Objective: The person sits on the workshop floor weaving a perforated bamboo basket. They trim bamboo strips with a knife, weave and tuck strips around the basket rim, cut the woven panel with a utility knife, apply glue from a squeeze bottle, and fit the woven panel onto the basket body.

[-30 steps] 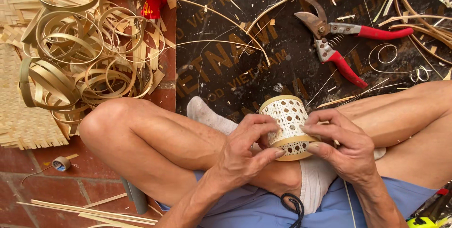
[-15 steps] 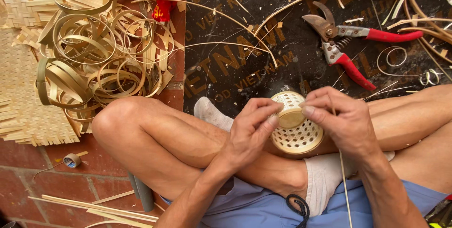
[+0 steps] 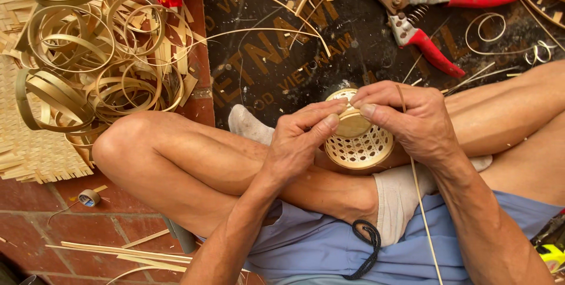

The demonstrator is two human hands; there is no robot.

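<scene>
Small woven basket (image 3: 359, 138) sits on the crossed legs at frame centre, left hand (image 3: 300, 141) gripping its rim at 9 o'clock to brace it, right hand (image 3: 412, 117) pinching a thin strip (image 3: 421, 202) at 12, red pruners (image 3: 424, 17) parked at 1 o'clock.

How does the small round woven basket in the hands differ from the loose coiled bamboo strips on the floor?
The small round woven basket is a finished open lattice; the loose coiled bamboo strips are plain unwoven bands. The basket is held over the crossed legs between the left hand and right hand; the coils lie untouched in a pile on the floor. The basket is one compact piece; the coils are many. Both are pale tan.
</scene>
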